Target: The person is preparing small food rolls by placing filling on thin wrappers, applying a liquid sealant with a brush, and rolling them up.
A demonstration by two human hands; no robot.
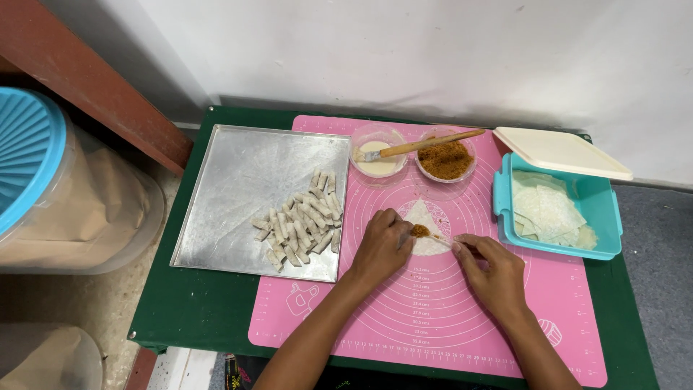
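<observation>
Left hand (382,242) pinching wrapper (426,224) | right hand (485,263) holding its corner | you are risking filling (420,231) spilling beside your fingers.

A pink mat (433,318), printed with white concentric rings and ruled scales, is laid over a dark green counter (195,303). A pale triangular wrapper (426,217) is dotted with a brown-orange filling (420,231). The same brown-orange is seen in a clear bowl (445,160); a cream paste fills another bowl (378,166). A silver tray (238,188) bears off-white rolls (299,227). A turquoise box (599,209) is topped by a cream lid (559,152).
</observation>
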